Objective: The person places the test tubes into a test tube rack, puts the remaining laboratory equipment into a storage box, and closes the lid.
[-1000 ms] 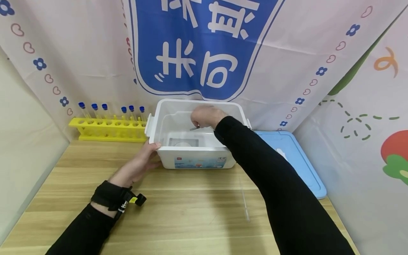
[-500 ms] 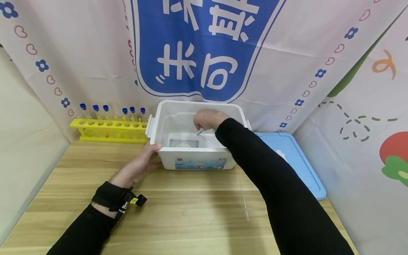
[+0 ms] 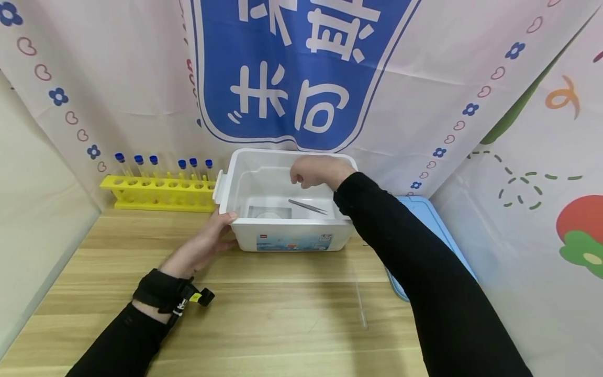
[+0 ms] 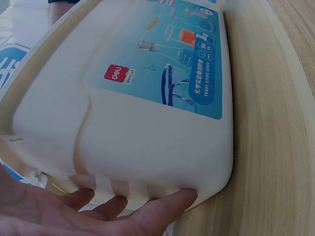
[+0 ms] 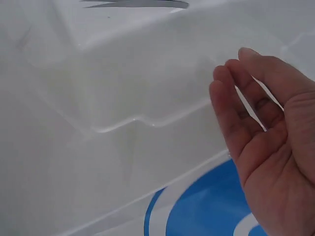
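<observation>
My left hand (image 3: 207, 243) holds the near left corner of a white plastic storage bin (image 3: 289, 229), thumb at the rim. In the left wrist view, its fingers (image 4: 162, 209) lie against the bin's end wall, below a blue printed label. Over the bin's inside hangs my right hand (image 3: 320, 172), fingers loosely bent. The right wrist view shows nothing between its fingers and thumb. Metal tweezers (image 3: 307, 207) lie inside the bin, below and apart from the right hand. A grey rectangular patch (image 3: 270, 212) shows at the bin's bottom left.
Left of the bin stands a yellow test tube rack (image 3: 160, 196) with several blue-capped tubes. A blue lid (image 3: 424, 212) lies to the right, partly hidden by my sleeve. On the wooden table (image 3: 264, 314) lies a thin clear rod (image 3: 360, 301). A printed curtain hangs behind.
My right hand has let go of the tweezers, which now lie in the bin, and has moved slightly right. My left hand stays at the bin's corner.
</observation>
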A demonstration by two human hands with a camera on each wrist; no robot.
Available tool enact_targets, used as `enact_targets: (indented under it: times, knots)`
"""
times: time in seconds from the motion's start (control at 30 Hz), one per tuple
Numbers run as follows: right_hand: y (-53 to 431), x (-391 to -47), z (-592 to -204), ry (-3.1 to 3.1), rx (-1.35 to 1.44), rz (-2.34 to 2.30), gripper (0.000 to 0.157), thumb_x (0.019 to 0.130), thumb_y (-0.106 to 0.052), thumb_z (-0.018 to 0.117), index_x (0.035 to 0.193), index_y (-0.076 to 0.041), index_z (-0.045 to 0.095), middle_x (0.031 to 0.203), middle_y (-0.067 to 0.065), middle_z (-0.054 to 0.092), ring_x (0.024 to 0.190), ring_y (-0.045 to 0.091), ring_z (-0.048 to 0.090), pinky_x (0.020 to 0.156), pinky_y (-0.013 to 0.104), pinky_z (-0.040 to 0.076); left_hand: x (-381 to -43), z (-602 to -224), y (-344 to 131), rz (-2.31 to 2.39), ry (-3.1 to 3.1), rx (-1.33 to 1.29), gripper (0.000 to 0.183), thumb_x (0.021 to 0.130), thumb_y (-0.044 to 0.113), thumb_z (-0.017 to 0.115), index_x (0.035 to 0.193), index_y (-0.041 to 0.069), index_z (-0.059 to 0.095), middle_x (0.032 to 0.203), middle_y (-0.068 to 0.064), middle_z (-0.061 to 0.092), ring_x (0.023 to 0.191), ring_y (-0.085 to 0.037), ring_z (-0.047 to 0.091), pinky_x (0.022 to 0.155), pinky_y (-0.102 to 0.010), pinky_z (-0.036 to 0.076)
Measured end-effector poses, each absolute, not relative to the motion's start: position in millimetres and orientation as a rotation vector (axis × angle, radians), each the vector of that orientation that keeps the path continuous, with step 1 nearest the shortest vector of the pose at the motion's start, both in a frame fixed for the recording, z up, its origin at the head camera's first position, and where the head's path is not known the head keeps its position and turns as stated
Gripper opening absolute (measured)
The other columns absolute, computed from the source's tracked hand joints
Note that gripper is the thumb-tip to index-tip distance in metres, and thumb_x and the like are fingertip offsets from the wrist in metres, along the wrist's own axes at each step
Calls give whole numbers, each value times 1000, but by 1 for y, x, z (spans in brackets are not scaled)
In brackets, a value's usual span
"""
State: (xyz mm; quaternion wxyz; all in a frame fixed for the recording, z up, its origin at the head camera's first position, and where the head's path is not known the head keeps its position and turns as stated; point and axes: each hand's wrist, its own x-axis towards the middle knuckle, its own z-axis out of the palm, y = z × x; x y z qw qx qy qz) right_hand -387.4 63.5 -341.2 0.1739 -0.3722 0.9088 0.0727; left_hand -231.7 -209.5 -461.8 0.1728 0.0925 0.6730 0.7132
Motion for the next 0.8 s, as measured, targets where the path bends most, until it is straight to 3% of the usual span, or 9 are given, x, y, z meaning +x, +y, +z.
enact_targets:
  times: [0.5, 0.8]
  knots:
    - [88, -353, -294, 2691, -1128, -7, 37, 98, -19, 70, 134, -12, 69, 130, 3, 67, 119, 23, 60, 101, 32, 50, -232, -466, -210, 2038, 1912, 286, 83, 103, 47, 43, 166, 24, -4, 168, -21, 8, 154, -46, 9, 111, -77, 25]
    - [110, -326, -282, 2795, -1091, -77, 39, 99, -23, 69, 137, -11, 67, 135, 5, 64, 124, 23, 59, 103, 34, 51, -233, -467, -208, 2043, 1907, 275, 81, 103, 47, 43, 166, 29, -4, 168, -20, 8, 154, -47, 6, 111, -79, 21]
